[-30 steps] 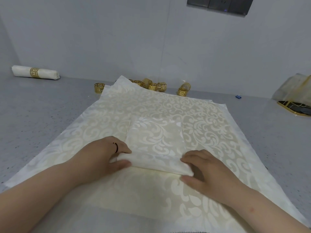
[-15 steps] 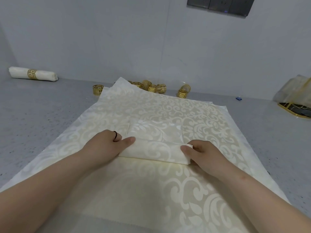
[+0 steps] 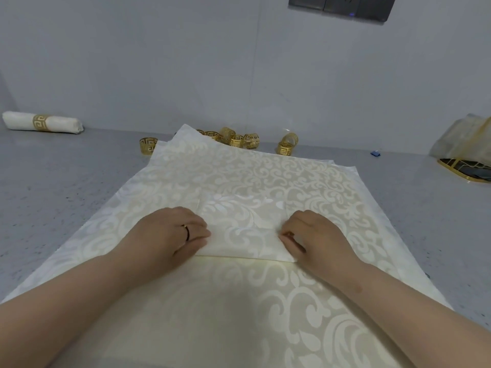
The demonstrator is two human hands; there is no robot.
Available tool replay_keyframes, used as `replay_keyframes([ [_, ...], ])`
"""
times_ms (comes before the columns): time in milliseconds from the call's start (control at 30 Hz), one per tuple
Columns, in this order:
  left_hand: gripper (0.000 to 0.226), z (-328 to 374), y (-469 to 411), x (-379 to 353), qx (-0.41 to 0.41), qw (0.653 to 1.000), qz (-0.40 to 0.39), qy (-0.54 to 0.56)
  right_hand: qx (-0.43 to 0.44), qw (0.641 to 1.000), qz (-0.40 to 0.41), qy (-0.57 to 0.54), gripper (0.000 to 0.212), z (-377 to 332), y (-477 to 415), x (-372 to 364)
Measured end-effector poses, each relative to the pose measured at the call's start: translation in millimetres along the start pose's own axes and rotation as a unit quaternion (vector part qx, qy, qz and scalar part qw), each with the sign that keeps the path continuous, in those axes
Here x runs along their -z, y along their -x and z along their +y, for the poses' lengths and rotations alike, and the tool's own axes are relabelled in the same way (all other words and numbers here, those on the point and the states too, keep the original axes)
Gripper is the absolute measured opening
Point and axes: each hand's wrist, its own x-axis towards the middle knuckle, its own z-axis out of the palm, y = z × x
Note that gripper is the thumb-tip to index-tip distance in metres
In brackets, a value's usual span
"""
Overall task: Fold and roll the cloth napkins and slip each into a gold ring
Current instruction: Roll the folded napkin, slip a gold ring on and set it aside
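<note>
While both hands sit on the folded napkin [image 3: 243,229] near the middle of the head view, I read the grip like this: left hand [image 3: 170,235] has its fingers curled over the napkin's left end, thumb tucked at the near edge, so it's gripping the cloth. Right hand [image 3: 316,237] has fingertips bent in at the right end, pinching the rolled edge. Napkin's partly rolled from the near side, w/ the far flap flat. It lies on top of a stack of spread napkins [image 3: 265,176] covering the grey counter [image 3: 66,181].

Far side, just past the stack: a cluster of gold rings [image 3: 239,138], one apart at left [image 3: 147,146], another pair at right [image 3: 287,144]. Far left, by the wall, a finished rolled napkin [image 3: 63,124] already sits in its ring [image 3: 40,122]. Far right: a gold-rimmed tray [image 3: 462,168] w/ a plastic bag [image 3: 462,140] behind it; contents too unclear to tell.
</note>
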Motion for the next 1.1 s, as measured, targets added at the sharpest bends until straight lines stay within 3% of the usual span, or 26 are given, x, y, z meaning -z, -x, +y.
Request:
replay_keyframes([
  [100, 0.058, -7, 6, -3, -0.003, 0.998, -0.038, -0.054, 0.045, 0.997, -0.053, -0.042, 0.044, 7, 13, 2],
  [267, 0.045, -9, -2, -8, 0.034, 0.997, -0.022, -0.063, 0.009, 0.994, -0.103, -0.039, 0.039, 8, 14, 1],
  [433, 0.04, 3, 2, 9, 0.084, 0.993, -0.084, 0.004, -0.01, 0.99, -0.11, -0.089, 0.028, 2, 13, 10],
  [567, 0.055, 26, 17, 27, 0.135, 0.981, -0.112, 0.086, -0.008, 0.986, -0.112, -0.124, 0.027, -8, 32, 22],
  [667, 0.042, 35, 30, 32, 0.187, 0.962, -0.129, 0.153, -0.088, 0.962, -0.168, -0.196, 0.035, -18, 39, 34],
  [767, 0.011, 34, 24, 28, 0.242, 0.938, -0.106, 0.226, -0.203, 0.924, -0.176, -0.272, 0.009, -20, 33, 38],
  [800, 0.006, 32, 20, 26, 0.264, 0.928, -0.083, 0.248, -0.238, 0.91, -0.168, -0.293, 0.014, -20, 28, 37],
  [867, 0.017, 24, 12, 17, 0.313, 0.906, -0.039, 0.282, -0.314, 0.874, -0.159, -0.336, 0.027, -17, 19, 34],
  [933, 0.009, 21, 4, 11, 0.348, 0.889, -0.024, 0.297, -0.372, 0.843, -0.142, -0.363, 0.028, -17, 11, 30],
  [1100, 0.013, 15, -7, 0, 0.379, 0.883, -0.02, 0.274, -0.404, 0.854, -0.094, -0.313, 0.017, -20, 1, 19],
])
